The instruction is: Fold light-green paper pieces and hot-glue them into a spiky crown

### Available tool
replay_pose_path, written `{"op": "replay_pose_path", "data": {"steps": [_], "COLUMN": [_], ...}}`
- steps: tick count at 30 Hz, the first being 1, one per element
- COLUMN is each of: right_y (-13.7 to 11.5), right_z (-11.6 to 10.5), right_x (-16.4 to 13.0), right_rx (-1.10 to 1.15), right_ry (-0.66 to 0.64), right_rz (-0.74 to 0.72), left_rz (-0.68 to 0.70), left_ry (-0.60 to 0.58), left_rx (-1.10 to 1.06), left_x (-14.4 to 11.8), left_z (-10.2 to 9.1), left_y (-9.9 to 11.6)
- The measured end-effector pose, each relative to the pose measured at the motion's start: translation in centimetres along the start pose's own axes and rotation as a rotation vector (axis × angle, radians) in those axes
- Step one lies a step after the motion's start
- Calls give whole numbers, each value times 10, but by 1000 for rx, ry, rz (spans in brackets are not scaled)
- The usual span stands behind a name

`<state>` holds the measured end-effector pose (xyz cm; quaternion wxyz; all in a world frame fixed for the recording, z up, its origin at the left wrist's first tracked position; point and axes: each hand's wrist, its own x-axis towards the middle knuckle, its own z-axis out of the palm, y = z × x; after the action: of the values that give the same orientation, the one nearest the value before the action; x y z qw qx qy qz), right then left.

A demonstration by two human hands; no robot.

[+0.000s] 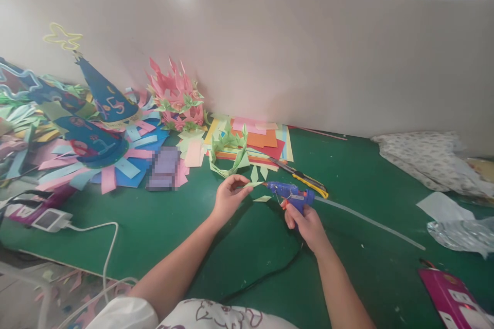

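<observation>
My right hand [303, 221] is wrapped around the handle of a blue glue gun [291, 193], its fingers by the orange trigger. A long pale glue stick [370, 221] sticks out of the gun's back end. My left hand [230, 198] pinches a small light-green paper leaf [254, 184], and the gun's nozzle points at that leaf, touching or very close. Another green paper leaf [262, 199] lies on the table just below, with more leaf pieces [259, 172] above. Behind my left hand stands a green paper crown [229, 157].
Coloured paper sheets [266, 139] are stacked near the partition [270, 56], with a yellow utility knife [309, 182] in front. Pink paper crowns [177, 97], blue cone hats [108, 92] and a blurred phone [164, 167] stand left. Power strips [453, 293] and a black cord [270, 273] lie nearer.
</observation>
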<state>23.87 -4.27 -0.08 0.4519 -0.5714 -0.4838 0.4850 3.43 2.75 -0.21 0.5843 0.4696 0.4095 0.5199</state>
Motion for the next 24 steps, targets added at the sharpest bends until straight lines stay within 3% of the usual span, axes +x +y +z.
{"op": "replay_pose_path", "data": {"steps": [9,24], "right_y": [11,7], "right_z": [-3,-1], "right_x": [0,-2], "right_rx": [-53,-339], "right_ry": [64,44], "right_rz": [-107,-53], "left_rz": [17,75], "left_ry": [65,49], "left_rx": [127,134], "left_x": [1,0], "left_z": [-4,-1], "left_y": [-3,-1]}}
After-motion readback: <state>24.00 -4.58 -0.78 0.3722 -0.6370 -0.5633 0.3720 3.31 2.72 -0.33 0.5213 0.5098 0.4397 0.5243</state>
